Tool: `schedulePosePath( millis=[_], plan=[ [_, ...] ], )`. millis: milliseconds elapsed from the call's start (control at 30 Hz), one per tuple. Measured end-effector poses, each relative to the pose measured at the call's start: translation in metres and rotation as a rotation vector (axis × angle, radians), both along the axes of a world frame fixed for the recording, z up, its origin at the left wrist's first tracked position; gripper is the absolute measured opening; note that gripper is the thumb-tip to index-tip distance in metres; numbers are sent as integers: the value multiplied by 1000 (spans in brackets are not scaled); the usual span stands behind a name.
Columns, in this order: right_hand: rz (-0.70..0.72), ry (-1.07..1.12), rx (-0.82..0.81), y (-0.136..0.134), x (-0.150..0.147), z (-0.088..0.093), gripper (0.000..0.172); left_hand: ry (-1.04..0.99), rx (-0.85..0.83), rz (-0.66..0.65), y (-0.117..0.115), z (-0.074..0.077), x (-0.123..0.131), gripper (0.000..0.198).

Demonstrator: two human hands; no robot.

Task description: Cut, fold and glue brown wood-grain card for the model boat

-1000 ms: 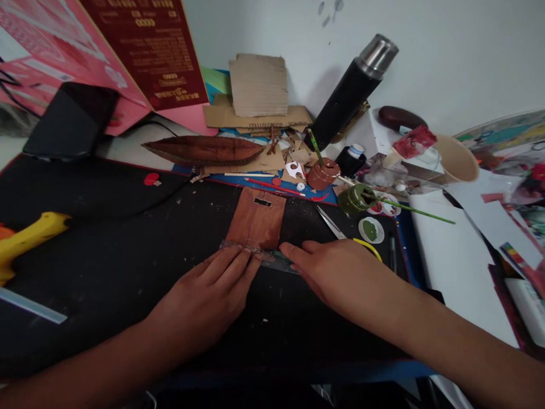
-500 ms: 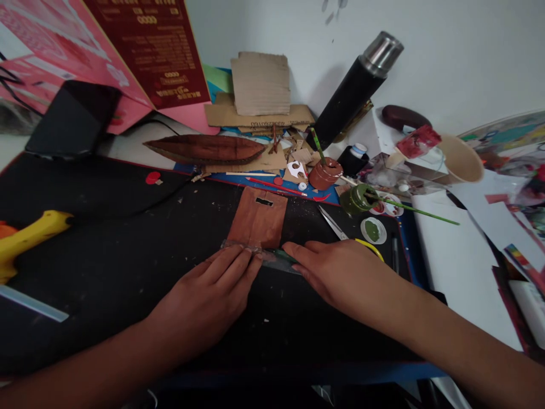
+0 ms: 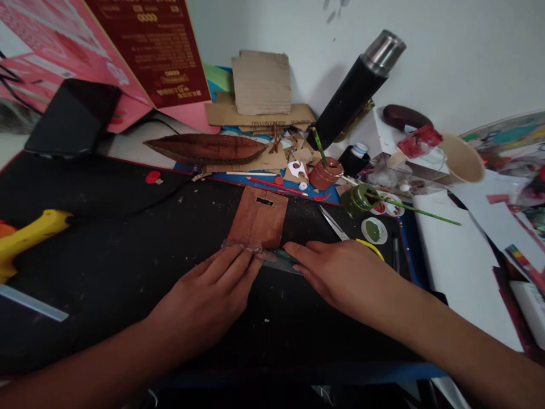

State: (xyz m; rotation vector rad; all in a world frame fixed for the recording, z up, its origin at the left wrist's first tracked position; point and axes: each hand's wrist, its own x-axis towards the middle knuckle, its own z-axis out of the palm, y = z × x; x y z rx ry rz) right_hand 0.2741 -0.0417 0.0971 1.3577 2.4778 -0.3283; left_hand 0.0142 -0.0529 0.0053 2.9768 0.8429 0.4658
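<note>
Head view shows the left hand [image 3: 213, 289], grip unclear, pressing the strip [image 3: 279, 263] at the near edge of the card [image 3: 258, 222] on the mat [image 3: 128, 244], the right hand [image 3: 340, 272] pinching a green piece [image 3: 283, 254]; the card looks light, stiffish, best held by its sides.

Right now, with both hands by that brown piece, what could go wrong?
The right hand might catch the scissors lying just beyond it. A bump could tip the open green jar, whose stick juts sideways. The clear film at the left hand might crease or slip against the brown piece.
</note>
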Motion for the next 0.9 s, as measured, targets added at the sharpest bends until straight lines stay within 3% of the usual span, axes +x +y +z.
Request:
schedulePosePath(
  millis=[900],
  plan=[
    [23,-16,2,0,-1,-1,38,-14,-2,5,1,0,1,45]
  ],
)
